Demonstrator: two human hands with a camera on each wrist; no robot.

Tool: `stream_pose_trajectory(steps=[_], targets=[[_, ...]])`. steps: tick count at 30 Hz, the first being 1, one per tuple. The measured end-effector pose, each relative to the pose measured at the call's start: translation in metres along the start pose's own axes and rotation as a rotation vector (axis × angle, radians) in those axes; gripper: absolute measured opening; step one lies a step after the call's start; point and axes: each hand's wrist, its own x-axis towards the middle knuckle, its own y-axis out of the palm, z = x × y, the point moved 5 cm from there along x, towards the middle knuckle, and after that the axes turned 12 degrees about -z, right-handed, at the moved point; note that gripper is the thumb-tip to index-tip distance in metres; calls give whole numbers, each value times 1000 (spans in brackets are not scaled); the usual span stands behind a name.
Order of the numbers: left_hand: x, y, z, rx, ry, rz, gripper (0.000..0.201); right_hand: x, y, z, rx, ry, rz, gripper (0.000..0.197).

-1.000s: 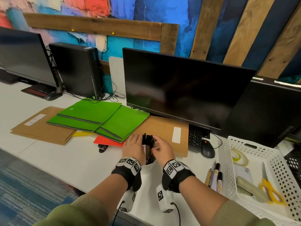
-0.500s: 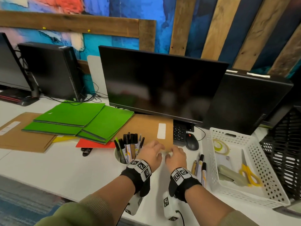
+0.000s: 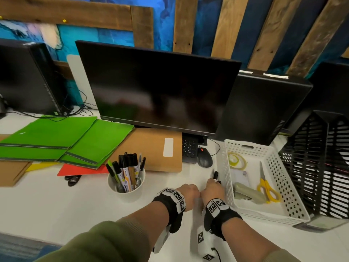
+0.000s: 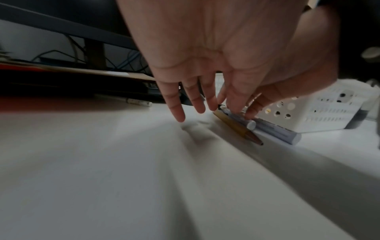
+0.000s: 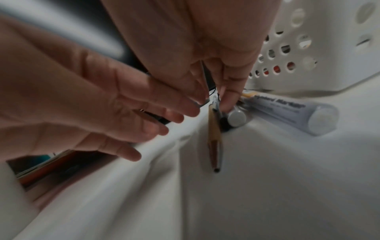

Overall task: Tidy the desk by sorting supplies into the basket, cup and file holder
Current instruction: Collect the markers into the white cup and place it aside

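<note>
Clearly, the last loose pens (image 5: 214, 139) are being gathered beside the basket (image 3: 279, 188): the right hand (image 3: 213, 190) is pinched on them, while the left hand (image 3: 189, 194) reaches in alongside with fingers straight, gripping nothing. Most of the sorting looks done — the cup (image 3: 127, 188) is already packed with markers, and tape, stapler and scissors (image 3: 267, 187) lie in the basket. Still left, it is judged — the green folders (image 3: 62, 140) and envelopes (image 3: 149, 146) spread on the desk (image 3: 56, 208), well apart from the file holder (image 3: 319, 163).
</note>
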Motion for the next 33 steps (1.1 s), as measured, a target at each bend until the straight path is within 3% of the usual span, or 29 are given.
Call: stream_pose_trajectory(steps=[4,8,15,21,26,28,33], targets=[[6,3,-13,123,63,60,40,9,-2,-4,38,65,6,41],[16,10,-3,179,18,56,37,16,-4,-8,70,116,24,49],[28,1,21,63,-243,-71,40,19,-4,-6,50,154,73,26],[29,-3,27,-11,-366,-60,34,15,-5,-2,42,144,146,25],[21,-19,34,-231,-454,-167,29,9,-10,12,255,152,87,34],[15,-30,35,-326,-462,-260,39,7,-16,24,310,99,26,25],[-10,-63,37,-440,-351,-468,102,-7,-29,61,476,-75,-65,18]])
